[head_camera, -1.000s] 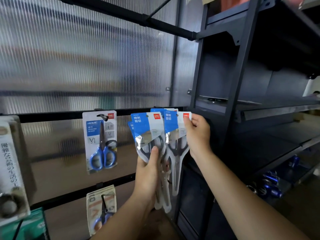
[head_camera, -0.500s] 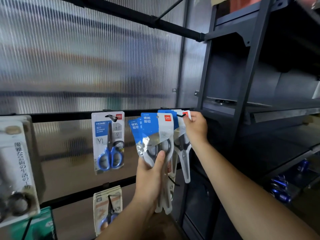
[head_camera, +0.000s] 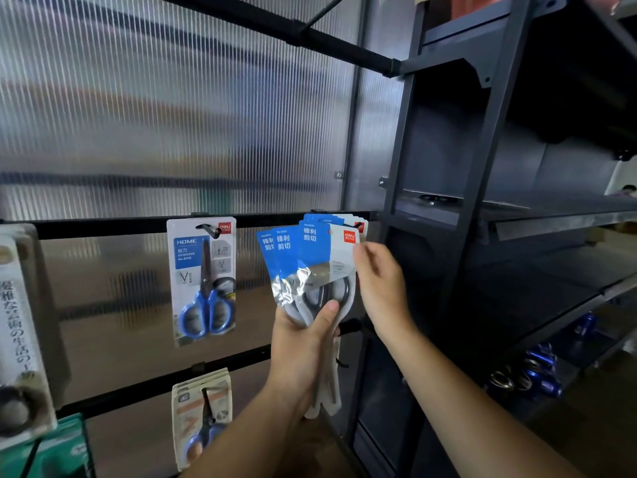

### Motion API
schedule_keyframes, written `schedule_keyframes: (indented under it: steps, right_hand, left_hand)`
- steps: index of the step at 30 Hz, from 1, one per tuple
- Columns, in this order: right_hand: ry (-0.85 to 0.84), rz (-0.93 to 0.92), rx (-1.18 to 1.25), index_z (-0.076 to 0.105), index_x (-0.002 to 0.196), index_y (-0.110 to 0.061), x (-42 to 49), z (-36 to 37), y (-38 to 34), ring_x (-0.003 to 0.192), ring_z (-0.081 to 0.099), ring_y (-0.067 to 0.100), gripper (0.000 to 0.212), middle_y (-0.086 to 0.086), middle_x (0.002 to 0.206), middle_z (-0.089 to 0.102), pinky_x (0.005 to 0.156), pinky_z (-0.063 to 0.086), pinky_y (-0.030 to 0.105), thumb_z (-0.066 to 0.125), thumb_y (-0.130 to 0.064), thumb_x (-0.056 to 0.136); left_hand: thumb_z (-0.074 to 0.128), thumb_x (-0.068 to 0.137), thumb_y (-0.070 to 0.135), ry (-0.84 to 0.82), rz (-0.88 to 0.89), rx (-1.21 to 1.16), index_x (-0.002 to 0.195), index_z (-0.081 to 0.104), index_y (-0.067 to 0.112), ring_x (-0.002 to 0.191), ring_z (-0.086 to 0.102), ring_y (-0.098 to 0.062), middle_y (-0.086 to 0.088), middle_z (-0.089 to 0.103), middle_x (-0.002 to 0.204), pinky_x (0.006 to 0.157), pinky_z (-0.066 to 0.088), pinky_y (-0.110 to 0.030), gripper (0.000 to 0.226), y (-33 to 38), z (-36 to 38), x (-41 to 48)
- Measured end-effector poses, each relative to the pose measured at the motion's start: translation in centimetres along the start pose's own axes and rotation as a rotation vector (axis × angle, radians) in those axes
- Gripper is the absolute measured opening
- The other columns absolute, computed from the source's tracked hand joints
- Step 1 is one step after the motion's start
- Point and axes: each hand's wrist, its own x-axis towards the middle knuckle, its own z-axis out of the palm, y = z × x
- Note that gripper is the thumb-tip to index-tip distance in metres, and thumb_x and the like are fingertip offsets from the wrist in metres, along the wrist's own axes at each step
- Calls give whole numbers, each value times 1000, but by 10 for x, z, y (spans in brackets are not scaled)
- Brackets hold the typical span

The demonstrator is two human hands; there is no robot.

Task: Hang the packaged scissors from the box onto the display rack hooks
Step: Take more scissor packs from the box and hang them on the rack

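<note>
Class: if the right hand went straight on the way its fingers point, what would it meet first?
The right hand points up-left, so it would first meet the front scissors pack held by the left hand. Its fingertips look close to that edge, but depth is unclear.

Two bare forearms end in a bare left hand (head_camera: 303, 343) and right hand (head_camera: 381, 288), thumbnail cut short.

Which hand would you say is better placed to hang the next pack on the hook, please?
The right hand, I think. Its fingers are at the front pack's right edge, just below the hook, whereas the left hand grips the fanned packs low down.
</note>
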Motion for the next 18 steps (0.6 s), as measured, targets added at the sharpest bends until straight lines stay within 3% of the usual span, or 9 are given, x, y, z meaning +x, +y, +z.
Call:
schedule_keyframes:
  steps: [2, 5, 9, 11, 15, 18]
  right_hand:
    - [-31, 6, 71, 62, 96, -22, -5, 1, -8, 95, 70, 16, 8, 2, 100, 73, 82, 57, 31, 63, -15, 93]
    - [19, 16, 125, 62, 100, -18, 0, -3, -18, 91, 71, 14, 14, 4, 99, 74, 78, 58, 26, 64, -7, 91]
    - [142, -17, 86, 64, 109, -10, 17, -13, -21, 81, 66, 0, 16, -1, 97, 71, 65, 50, 9, 57, -7, 94]
    - [155, -13, 26, 64, 109, -7, 25, -16, -19, 75, 63, -3, 17, -3, 93, 68, 58, 47, 6, 54, -7, 96]
    - [161, 13, -87, 66, 110, -4, 38, -15, -13, 78, 62, 4, 20, -1, 96, 67, 56, 48, 8, 54, -12, 96]
    - [169, 25, -117, 68, 106, -6, 44, -13, -6, 83, 67, 13, 18, 1, 94, 71, 72, 56, 27, 57, -14, 94]
  left_hand:
    - [69, 88, 6, -20, 17, 17, 127, 56, 10, 108, 67, -29, -11, 71, 115, 95, 50, -59, 41, -3, 3, 2]
    - [69, 89, 10, -3, 45, 47, 126, 57, 12, 108, 68, -26, -9, 71, 114, 100, 48, -54, 40, -5, 10, 1]
    - [57, 97, 31, 142, -24, 15, 106, 59, 22, 97, 70, -19, -3, 74, 103, 95, 53, -44, 12, -7, 15, 3]
    - [52, 98, 34, 174, -76, -24, 97, 58, 25, 91, 70, -22, -6, 72, 99, 89, 55, -44, 11, -7, 13, 4]
    - [49, 100, 32, 181, -60, -28, 95, 56, 23, 80, 68, -20, -5, 70, 89, 75, 56, -37, 13, -3, 12, 3]
    - [49, 101, 31, 161, -63, -28, 99, 57, 22, 81, 71, -17, -1, 73, 91, 69, 55, -31, 12, 2, 12, -1]
